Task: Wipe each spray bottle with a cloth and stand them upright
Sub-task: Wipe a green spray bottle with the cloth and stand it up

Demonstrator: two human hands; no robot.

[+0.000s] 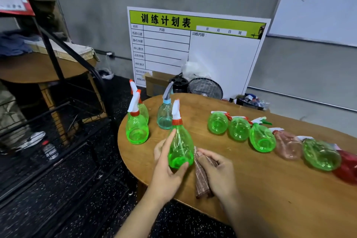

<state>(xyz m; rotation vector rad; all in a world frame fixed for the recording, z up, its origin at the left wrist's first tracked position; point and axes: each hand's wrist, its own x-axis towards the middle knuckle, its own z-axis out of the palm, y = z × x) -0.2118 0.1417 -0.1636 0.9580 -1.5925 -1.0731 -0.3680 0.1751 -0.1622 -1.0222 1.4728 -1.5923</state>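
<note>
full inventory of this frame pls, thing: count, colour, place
held spray bottle: 1, green, upright, near edge
standing green bottles: 2, table's left end
blue bottle: 1, standing, beside them
lying green bottles: 4, row on right
pink bottle: 1, lying in row
red bottle: 1, lying, right edge
cloth: 1, brown, right of held bottle
table: 1, wooden
schedule board: 1, white-green, against wall
left hand: grips held bottle
right hand: holds cloth
</note>
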